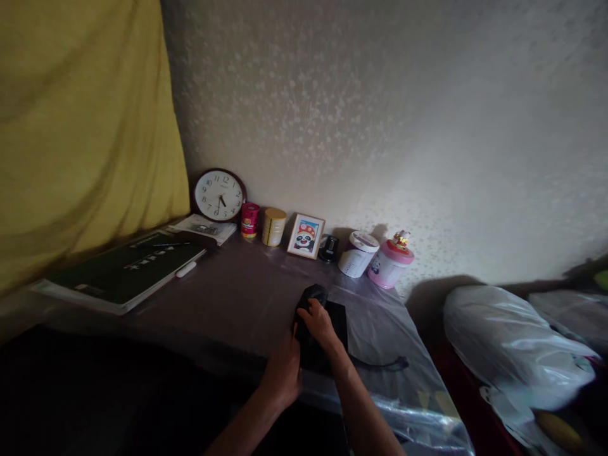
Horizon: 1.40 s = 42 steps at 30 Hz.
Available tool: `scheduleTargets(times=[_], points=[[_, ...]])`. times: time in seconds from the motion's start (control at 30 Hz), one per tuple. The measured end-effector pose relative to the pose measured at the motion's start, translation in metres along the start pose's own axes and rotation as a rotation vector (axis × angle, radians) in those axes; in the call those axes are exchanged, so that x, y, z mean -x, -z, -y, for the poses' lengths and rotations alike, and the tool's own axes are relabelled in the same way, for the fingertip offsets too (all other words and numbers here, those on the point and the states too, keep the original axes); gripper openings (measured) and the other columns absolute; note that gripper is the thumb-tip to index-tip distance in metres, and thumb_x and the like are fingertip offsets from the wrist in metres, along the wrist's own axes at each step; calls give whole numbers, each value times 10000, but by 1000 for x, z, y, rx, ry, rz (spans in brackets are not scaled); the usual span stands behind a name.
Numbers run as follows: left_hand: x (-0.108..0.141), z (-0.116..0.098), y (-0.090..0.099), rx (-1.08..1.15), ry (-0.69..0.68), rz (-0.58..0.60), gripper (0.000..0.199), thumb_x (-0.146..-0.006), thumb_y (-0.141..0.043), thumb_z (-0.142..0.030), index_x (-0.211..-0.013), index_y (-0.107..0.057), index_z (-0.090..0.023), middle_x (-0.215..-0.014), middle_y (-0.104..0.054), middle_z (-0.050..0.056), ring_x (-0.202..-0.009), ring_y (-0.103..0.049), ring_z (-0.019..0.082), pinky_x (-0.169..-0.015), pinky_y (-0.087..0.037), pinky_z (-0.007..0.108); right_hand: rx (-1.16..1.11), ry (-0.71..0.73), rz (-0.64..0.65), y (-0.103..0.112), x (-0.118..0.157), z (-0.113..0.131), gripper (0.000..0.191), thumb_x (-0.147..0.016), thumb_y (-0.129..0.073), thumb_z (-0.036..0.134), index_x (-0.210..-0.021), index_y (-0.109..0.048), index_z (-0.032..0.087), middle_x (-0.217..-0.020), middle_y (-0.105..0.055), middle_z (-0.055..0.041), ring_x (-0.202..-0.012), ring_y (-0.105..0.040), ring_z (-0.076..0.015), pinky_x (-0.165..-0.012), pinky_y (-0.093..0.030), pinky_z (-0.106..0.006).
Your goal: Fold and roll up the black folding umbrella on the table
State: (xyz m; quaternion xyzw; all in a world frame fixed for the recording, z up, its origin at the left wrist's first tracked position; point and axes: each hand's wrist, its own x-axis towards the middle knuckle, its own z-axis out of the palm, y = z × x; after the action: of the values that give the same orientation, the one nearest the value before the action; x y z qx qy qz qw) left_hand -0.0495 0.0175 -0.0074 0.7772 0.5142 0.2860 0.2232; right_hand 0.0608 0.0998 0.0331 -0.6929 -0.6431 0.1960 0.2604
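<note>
A black bag-like item [337, 320] with a thin dark strap [382, 365] lies near the front of the table; its exact kind is too dark to make out. My right hand [319, 322] is on top of it, fingers curled over a bunched black part [314, 294]. Lower and to the left, my left hand [284, 370] grips the item's left edge, its thumb pointing up and its other fingers mostly hidden. The strap trails off to the right across the plastic cover.
Along the wall stand a round clock [219, 195], a pink can [249, 220], a yellow-lidded tin [273, 227], a panda picture frame [306, 236], a small black object [329, 248] and two tubs [358, 254]. A green book [128, 269] lies left; white plastic bags [513, 342] sit right.
</note>
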Motion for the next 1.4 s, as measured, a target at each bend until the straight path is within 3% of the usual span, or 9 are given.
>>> scheduleTargets(times=[0.2,0.3,0.43,0.57,0.7,0.9,1.13,1.23,1.4], points=[[4,5,-8,-88,-4,-69,866,-659,-480,-33,-1399,-33,-84,-1405,-342,211,-1291,-352,276,-1038,-338,437,15,89,104,5,3,6,197,-836,-510,280,-927,-649,176,-836,-697,-59,-813,-650,-178,-684,-430,-237],[10,7,-9,-146,-23,-126,943,-682,-508,-77,-1390,114,-93,-1379,-370,225,-1242,-420,294,-992,-384,462,-41,115,170,6,3,4,272,-878,-426,306,-767,-649,197,-714,-686,-33,-658,-645,-140,-613,-436,-217],[15,0,2,-217,-53,-208,894,-718,-529,-134,-1414,31,-159,-1415,-306,190,-1290,-335,323,-997,-357,507,-193,94,291,7,1,0,303,-890,-370,304,-790,-629,184,-654,-676,-20,-528,-612,-118,-526,-441,-209],[11,-12,13,-256,-114,-233,668,-757,-542,-206,-1365,-266,-206,-1451,-209,139,-1316,-267,330,-1015,-340,491,-234,156,292,9,1,-1,308,-871,-396,309,-723,-637,189,-658,-677,-26,-597,-623,-140,-539,-443,-223],[3,-13,8,-254,-138,-188,526,-769,-548,-238,-1272,-397,-199,-1350,-354,121,-1251,-364,306,-1018,-345,474,-228,205,318,12,2,0,314,-862,-401,277,-712,-663,192,-690,-684,-26,-657,-632,-149,-575,-442,-229],[0,1,-13,-241,-71,-197,473,-770,-496,-158,-1228,-381,-182,-1311,-381,139,-1215,-419,304,-960,-411,461,-129,405,238,15,15,-3,267,-880,-433,277,-801,-683,222,-761,-682,8,-693,-607,-122,-645,-434,-215],[3,9,-31,-146,3,-197,551,-779,-433,-141,-1302,-266,-193,-1355,-348,146,-1240,-417,279,-959,-422,432,-20,696,87,9,11,-29,245,-911,-442,277,-966,-679,246,-982,-701,-14,-1079,-524,-177,-973,-341,-347],[2,9,-31,-151,11,-163,644,-780,-434,-156,-1368,-170,-176,-1404,-305,172,-1282,-359,294,-980,-399,453,31,724,83,6,-3,-34,276,-929,-394,251,-986,-664,238,-1011,-694,-14,-1138,-495,-182,-1037,-248,-409],[-1,3,-23,-181,79,-63,698,-774,-443,-188,-1410,-155,-172,-1441,-286,167,-1302,-324,310,-999,-369,475,115,699,101,7,-35,-39,310,-924,-366,219,-916,-676,230,-937,-704,-23,-1094,-523,-176,-1040,-231,-407]])
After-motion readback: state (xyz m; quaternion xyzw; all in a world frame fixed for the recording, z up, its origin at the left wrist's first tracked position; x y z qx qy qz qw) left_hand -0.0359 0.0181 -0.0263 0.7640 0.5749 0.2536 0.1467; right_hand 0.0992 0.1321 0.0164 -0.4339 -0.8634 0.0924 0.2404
